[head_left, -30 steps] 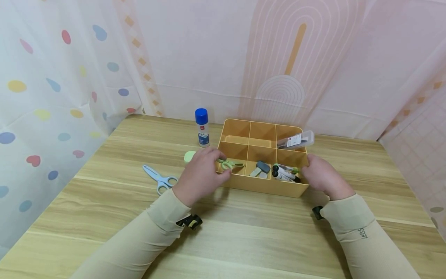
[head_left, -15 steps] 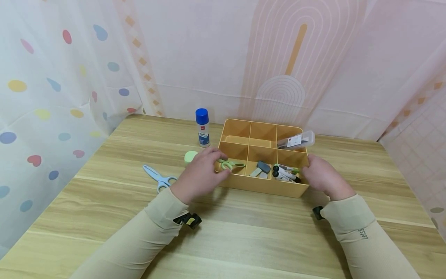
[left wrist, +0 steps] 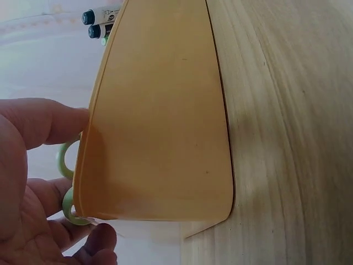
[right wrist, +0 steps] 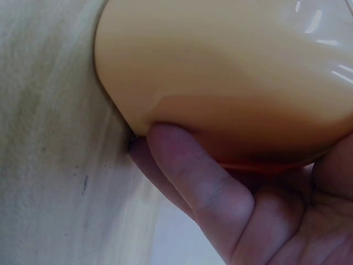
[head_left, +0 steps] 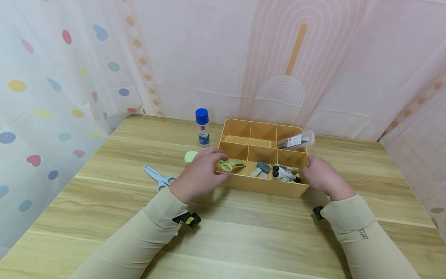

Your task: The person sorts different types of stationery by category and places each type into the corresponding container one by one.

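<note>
A yellow desk organizer (head_left: 265, 187) with several compartments stands on the table. My left hand (head_left: 202, 172) holds its front left corner, the thumb on the front rim (left wrist: 88, 116) and the curled fingers along the left side. Green scissors (head_left: 237, 164) lie in the front left compartment, their handle loops beside those fingers and rising above the rim. My right hand (head_left: 324, 176) grips the right end of the organizer, its fingers (right wrist: 193, 165) pressed against the outer wall. Erasers (head_left: 263, 167) lie in the front middle compartment and markers (head_left: 283, 174) in the front right one.
A blue-capped glue stick (head_left: 202, 130) stands left of the organizer. Light blue scissors (head_left: 158, 177) and a pale green object (head_left: 190, 156), partly hidden, lie by my left hand. A clear plastic case (head_left: 299, 140) leans out of the back right compartment. A curtain hangs behind.
My left forearm and wrist have shifted very slightly to the left. The right hand, the organizer and its contents look the same.
</note>
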{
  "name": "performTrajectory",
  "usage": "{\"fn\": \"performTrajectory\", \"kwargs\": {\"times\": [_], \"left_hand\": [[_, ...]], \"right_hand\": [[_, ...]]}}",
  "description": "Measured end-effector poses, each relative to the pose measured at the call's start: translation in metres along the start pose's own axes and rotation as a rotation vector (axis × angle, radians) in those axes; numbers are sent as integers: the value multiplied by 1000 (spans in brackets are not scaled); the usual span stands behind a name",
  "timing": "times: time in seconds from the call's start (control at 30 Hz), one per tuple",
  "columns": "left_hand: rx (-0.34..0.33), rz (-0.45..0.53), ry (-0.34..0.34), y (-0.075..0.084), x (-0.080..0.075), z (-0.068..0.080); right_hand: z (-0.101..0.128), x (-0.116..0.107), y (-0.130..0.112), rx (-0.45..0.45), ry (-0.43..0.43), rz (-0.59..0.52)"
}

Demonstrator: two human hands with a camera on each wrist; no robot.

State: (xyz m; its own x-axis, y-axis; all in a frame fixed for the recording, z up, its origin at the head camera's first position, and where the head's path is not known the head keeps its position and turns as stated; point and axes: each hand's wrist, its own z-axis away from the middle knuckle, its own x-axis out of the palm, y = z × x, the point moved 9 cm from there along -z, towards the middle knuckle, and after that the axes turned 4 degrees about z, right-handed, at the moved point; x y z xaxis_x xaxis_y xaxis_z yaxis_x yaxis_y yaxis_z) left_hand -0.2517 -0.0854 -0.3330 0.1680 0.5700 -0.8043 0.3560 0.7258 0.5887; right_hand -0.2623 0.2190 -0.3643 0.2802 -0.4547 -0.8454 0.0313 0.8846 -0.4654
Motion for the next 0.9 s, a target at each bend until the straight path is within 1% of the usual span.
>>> {"fn": "performTrajectory", "kwargs": {"times": [0.2, 0.37, 0.77, 0.9], "left_hand": [[1, -29, -25, 3, -1, 3], [10, -32, -16, 2, -5, 5], [34, -29, -5, -7, -17, 12], [53, -50, -2, -10, -21, 15]], "right_hand": [[0, 0, 0, 2, -2, 4], [0, 1, 1, 11, -8, -5], [1, 1, 0, 1, -5, -18], [0, 0, 0, -1, -1, -13]]}}
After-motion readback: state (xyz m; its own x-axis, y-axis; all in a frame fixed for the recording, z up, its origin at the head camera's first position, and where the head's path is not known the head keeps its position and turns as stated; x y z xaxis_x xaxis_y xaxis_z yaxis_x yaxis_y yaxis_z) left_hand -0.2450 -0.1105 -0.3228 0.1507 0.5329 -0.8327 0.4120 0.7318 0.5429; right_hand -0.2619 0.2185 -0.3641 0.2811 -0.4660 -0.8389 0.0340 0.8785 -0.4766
